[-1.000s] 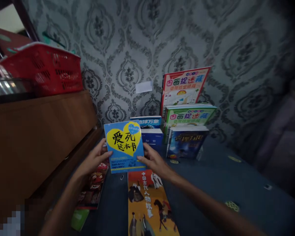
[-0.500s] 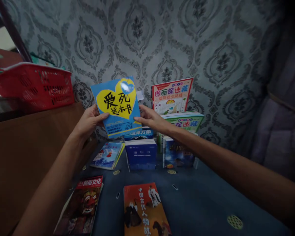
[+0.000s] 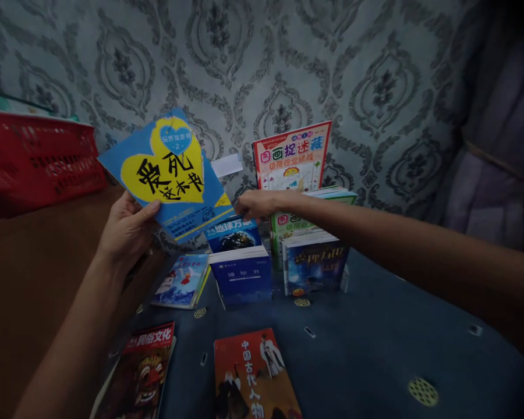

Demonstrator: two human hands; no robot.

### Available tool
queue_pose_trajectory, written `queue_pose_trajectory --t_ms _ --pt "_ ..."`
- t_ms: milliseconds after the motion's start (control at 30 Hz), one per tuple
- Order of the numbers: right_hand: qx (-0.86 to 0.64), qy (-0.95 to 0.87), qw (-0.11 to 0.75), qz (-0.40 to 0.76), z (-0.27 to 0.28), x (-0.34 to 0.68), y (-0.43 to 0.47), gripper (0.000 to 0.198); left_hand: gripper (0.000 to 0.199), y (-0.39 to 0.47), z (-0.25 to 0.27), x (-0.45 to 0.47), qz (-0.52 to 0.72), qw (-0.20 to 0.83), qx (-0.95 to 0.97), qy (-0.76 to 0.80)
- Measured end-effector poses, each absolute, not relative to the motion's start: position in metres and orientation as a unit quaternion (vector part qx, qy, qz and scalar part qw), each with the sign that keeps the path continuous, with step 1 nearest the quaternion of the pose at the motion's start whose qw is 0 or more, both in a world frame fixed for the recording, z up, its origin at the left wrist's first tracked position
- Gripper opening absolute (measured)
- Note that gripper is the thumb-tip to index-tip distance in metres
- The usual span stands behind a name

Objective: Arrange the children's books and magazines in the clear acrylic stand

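Our left hand [image 3: 126, 230] grips the blue heart-cover book [image 3: 168, 171], tilted; right hand [image 3: 255, 203], loosely curled and empty, touches upright books [image 3: 240, 233]. Red basket [image 3: 35, 154]: contents unclear.

A red basket [image 3: 39, 157] is sitting on a brown wooden cabinet [image 3: 30, 279] at left, against the patterned wallpaper [image 3: 375, 75]. On the blue tabletop [image 3: 375, 349], an orange-red illustrated book [image 3: 253, 378] and a dark mask-cover magazine [image 3: 142, 372] are lying flat at the near edge, a light blue picture book [image 3: 181, 279] lying beyond them. A purple curtain [image 3: 498, 157] is hanging at right.
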State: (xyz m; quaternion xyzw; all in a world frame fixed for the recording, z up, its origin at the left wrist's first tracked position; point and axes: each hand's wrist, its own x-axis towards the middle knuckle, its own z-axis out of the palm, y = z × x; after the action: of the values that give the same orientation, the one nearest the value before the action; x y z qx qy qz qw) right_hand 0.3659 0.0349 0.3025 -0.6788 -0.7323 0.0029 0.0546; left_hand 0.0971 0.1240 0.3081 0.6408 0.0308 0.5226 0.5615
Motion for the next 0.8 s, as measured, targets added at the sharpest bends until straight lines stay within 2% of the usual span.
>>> queue_pose_trajectory --t_ms 67,200,467,633,800 --pt "-0.665 -0.739 0.093 0.047 0.310 0.377 0.042 0.013 0.040 0.128 0.307 0.099 0.525 0.557 0.643 0.031" --pt "-0.652 -0.726 0.192 0.107 0.321 0.399 0.045 0.009 0.036 0.140 0.303 0.102 0.528 0.558 0.639 0.049" --pt "-0.590 -0.719 0.334 0.156 0.340 0.416 0.043 0.012 0.042 0.166 0.289 0.120 0.478 0.597 0.638 0.086" --pt "-0.554 -0.699 0.428 0.143 0.360 0.404 0.036 0.013 0.042 0.164 0.277 0.144 0.438 0.631 0.629 0.119" --pt "-0.533 -0.660 0.514 0.127 0.370 0.390 0.034 0.024 0.032 0.158 0.276 0.164 0.497 0.659 0.558 0.086"
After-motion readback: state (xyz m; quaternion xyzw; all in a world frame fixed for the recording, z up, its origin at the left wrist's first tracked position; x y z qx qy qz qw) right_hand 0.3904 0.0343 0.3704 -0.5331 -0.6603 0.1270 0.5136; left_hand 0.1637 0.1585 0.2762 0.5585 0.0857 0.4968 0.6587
